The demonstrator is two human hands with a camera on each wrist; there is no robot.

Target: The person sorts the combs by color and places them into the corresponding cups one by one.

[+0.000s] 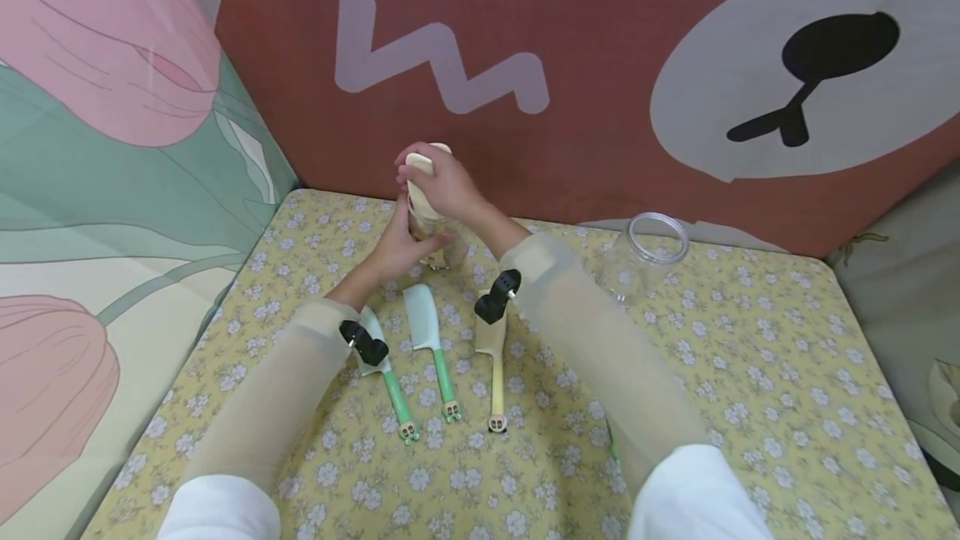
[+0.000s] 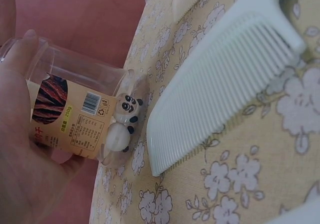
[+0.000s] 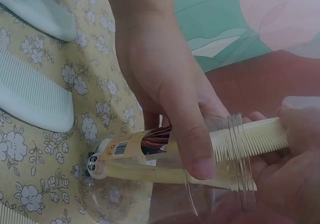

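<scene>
My left hand [image 1: 397,250] grips a clear plastic jar [image 2: 75,91] with a tan printed label, its thumb and fingers round the wall. Inside the jar, cream comb handles with panda-face ends [image 2: 128,106] rest near the bottom. At the mouth, my right hand [image 1: 450,184] holds the toothed head of a cream comb [image 3: 262,136] whose lower part is within the jar. Another cream comb head stands beside it. Nearer on the table lie a pale comb with a green handle [image 1: 424,319], a similar green-handled comb [image 1: 397,402], and a yellow-handled comb [image 1: 497,382].
A second clear jar [image 1: 658,259] stands lidless at the right rear of the flowered tablecloth [image 1: 757,373]. Printed fabric [image 1: 600,132] hangs directly behind the table. A thin green thing [image 1: 611,437] shows beside the right sleeve, mostly hidden.
</scene>
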